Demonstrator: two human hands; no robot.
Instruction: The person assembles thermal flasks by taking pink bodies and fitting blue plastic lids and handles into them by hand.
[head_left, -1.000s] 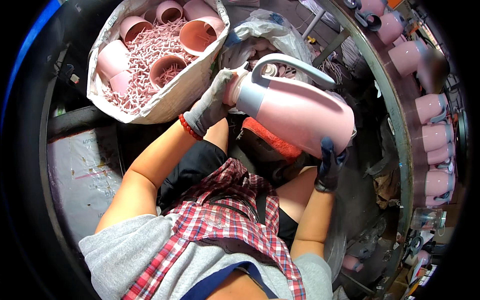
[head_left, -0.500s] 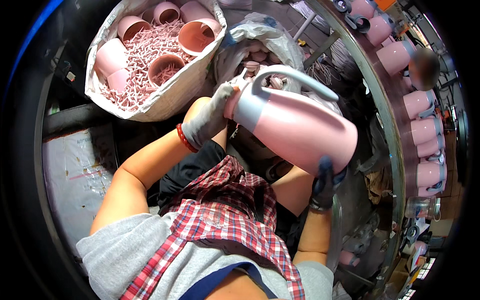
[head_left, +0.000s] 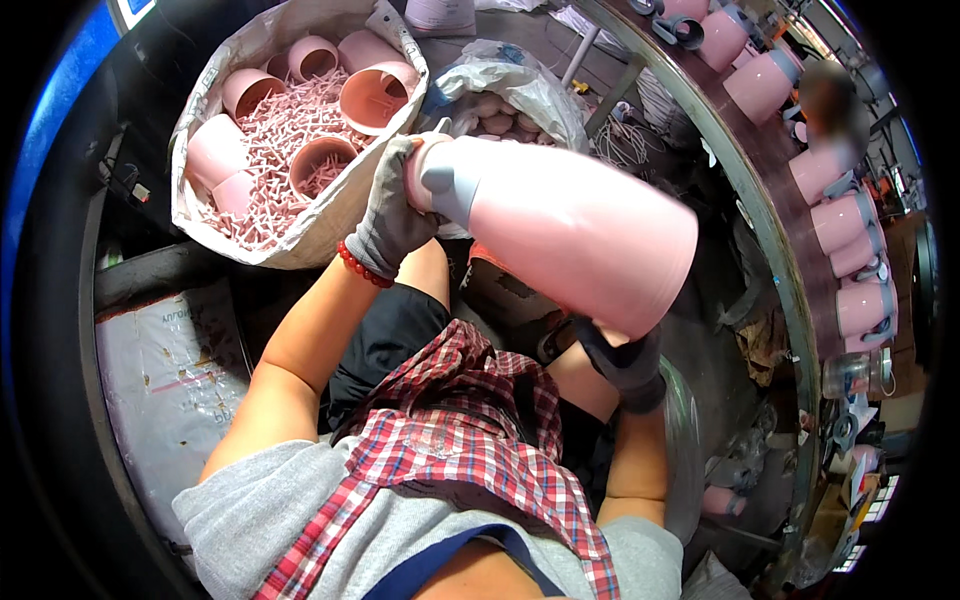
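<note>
A glossy pink vacuum jug [head_left: 580,230] with a grey-blue collar lies tilted across the space above my lap, its neck to the upper left and its base to the lower right. My left hand [head_left: 392,215], in a grey glove, is closed round the neck end. At the base, my right hand [head_left: 628,368], in a darker glove with bare fingertips, grips the lower edge; part of its fingers is hidden behind the jug. The jug's handle is turned out of sight.
A white woven sack [head_left: 300,225] holds pink cups and many small pink pieces. Beside it, a plastic bag [head_left: 520,75] contains round pink parts. More pink jugs [head_left: 840,222] stand along the bench [head_left: 745,165] on the right. A wrapped flat package [head_left: 175,370] lies at left.
The jug has been turned about its length, so its handle no longer shows. My right hand has shifted left along the base, and my left hand has moved slightly left with the neck.
</note>
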